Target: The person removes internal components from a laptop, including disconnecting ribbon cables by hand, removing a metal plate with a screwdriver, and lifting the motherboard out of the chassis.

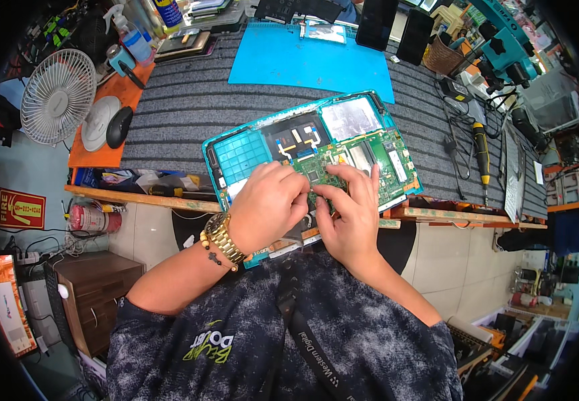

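Note:
An opened teal laptop chassis (pixel 236 152) lies at a slant along the near edge of the bench, with a green circuit board (pixel 386 180) exposed inside. My left hand (pixel 268 207), wearing a gold watch (pixel 219 234), is over the board's left part, fingers curled and pinched at something hidden beneath the fingertips. My right hand (pixel 351 220) meets it at the board's middle, thumb and index nearly together on something too small to make out, other fingers bent over the board. A silver panel (pixel 349 117) sits in the chassis's upper right.
A ribbed grey mat (pixel 169 120) covers the bench, with a blue mat (pixel 289 67) at the back. A fan (pixel 58 93) and mouse (pixel 119 127) are at left; a yellow-black screwdriver (pixel 480 150), cables and a teal microscope (pixel 503 53) at right. A cabinet (pixel 82 294) stands lower left.

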The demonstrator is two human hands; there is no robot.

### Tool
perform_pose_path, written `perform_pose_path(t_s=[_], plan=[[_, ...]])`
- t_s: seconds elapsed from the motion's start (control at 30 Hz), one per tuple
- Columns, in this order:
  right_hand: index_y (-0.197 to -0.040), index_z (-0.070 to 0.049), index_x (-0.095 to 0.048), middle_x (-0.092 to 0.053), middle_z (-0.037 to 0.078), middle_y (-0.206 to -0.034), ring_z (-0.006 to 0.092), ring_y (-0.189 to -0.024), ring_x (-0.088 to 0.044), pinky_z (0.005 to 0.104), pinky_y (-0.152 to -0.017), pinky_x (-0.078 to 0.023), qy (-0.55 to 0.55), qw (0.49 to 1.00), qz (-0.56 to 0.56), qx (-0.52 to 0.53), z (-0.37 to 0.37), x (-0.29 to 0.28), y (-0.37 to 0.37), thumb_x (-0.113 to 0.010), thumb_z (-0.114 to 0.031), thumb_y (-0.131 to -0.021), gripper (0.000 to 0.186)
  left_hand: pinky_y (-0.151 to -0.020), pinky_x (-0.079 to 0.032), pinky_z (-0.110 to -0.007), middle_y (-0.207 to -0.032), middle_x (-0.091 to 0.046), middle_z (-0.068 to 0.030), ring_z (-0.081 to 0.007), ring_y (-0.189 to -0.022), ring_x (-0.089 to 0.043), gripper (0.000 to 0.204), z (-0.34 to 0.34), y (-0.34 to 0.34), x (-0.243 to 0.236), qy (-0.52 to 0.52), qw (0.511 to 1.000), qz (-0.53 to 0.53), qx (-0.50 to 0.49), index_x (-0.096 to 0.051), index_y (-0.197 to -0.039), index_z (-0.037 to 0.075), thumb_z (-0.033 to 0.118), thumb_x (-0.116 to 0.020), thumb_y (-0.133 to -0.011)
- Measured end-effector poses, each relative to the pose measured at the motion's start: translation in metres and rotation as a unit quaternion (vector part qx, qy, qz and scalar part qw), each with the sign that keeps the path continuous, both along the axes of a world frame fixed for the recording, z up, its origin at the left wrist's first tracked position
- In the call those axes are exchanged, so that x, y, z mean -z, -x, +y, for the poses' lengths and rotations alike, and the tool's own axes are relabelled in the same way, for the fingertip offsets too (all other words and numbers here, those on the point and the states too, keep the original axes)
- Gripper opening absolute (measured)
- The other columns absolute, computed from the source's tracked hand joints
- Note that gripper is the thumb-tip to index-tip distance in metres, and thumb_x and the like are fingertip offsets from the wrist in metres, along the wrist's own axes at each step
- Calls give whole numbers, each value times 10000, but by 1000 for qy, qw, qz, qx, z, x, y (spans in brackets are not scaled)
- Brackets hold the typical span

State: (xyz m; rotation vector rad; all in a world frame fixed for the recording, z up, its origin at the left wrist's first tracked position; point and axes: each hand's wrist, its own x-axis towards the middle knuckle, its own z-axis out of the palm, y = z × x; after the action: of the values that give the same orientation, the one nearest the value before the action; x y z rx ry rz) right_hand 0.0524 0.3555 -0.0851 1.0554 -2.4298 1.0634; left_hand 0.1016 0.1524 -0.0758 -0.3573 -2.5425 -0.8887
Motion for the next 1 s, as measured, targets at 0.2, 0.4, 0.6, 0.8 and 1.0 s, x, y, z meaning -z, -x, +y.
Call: perform_pose_path(t_s=[0.2, 0.4, 0.6, 0.8, 1.0], plan=[[-1119, -87, -801, -695, 121, -1395, 403, -1400, -646, 747, -1349, -246, -9, 1000, -2, 0, 1, -1, 1, -832, -31, -884, 244, -833, -546, -472, -836, -666, -81, -336, -848, -669, 129, 2, 1, 0, 6, 1000, -3, 4, -698, -922, 60, 28, -806, -859], [-1106, -93, -799, -700, 110, -1387, 385, -1393, -652, 747, -1351, -241, -11, 1000, -7, 7, 0, -2, 1, -833, -30, -891, 227, -827, -545, -472, -831, -666, -90, -339, -835, -660, 133, 2, 3, -1, 22, 1000, -8, -3, -685, -911, 53, 31, -802, -854], [-1097, -92, -804, -708, 101, -1383, 365, -1362, -669, 755, -1349, -230, -4, 1000, -12, 10, 0, -2, 0, -833, -22, -893, 217, -826, -543, -469, -831, -662, -88, -337, -835, -656, 126, 3, 3, -1, 13, 1000, -18, -2, -682, -907, 56, 32, -792, -851], [-1101, -98, -796, -703, 104, -1381, 392, -1405, -649, 738, -1351, -252, -11, 1000, -10, 12, -1, -3, 0, -833, -35, -893, 220, -826, -533, -459, -832, -649, -78, -330, -843, -651, 125, 1, 3, -1, 15, 1000, -14, 9, -683, -908, 66, 34, -778, -832], [-1100, -102, -799, -700, 100, -1384, 399, -1435, -641, 742, -1353, -244, -14, 1000, -13, 10, 0, -3, 0, -833, -36, -897, 216, -822, -538, -461, -837, -666, -83, -332, -845, -660, 125, 1, 3, -1, 11, 1000, -20, 6, -682, -909, 60, 29, -778, -835]])
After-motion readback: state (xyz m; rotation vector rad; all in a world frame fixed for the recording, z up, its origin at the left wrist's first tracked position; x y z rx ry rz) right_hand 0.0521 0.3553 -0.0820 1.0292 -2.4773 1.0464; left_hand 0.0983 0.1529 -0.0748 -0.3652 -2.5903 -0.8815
